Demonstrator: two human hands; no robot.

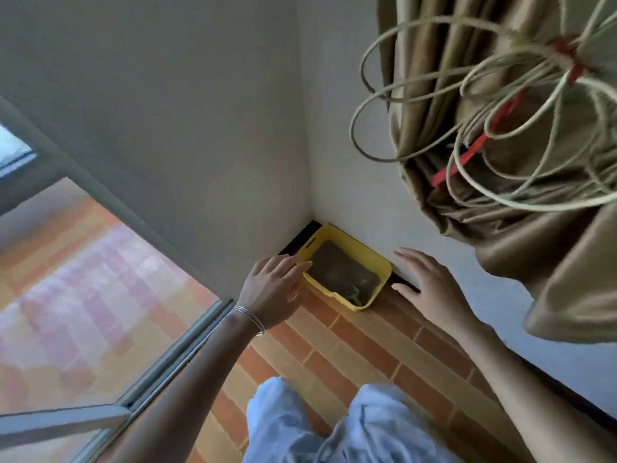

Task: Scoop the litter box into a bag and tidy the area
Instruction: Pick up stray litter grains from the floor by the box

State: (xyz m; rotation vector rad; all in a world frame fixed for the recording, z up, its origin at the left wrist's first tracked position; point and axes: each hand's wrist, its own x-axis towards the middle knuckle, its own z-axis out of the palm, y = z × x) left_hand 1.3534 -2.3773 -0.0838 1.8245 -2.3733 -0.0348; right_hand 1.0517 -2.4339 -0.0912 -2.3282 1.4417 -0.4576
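Head view, looking straight down into a corner. The yellow litter box (384, 270) sits on the brick-patterned floor (350, 345), pushed up against where the two pale walls (167, 111) meet. Dark litter (337, 265) fills the tray, and there is a small greenish thing at its near end, too blurred to make out.

The left hand (273, 282) is reaching in from the left, thin silver bangles (252, 320) on the wrist. Its fingers are stretched out and relaxed, right at the box's left rim and holding nothing. Whether they actually touch the plastic I cannot tell. The right hand (430, 289) is on the other side, just beside the box's right corner and near the wall. Its palm is down, its fingers are spread wide and it is empty too.

The box lies between the two hands. At the bottom of the view are the person's pale blue trousers (384, 429). Upper right, a bunched brown curtain (534, 245) hangs with a coil of pale cord (521, 128) and a red tie (467, 155) around it. On the left is a grey-framed glass door (173, 355).
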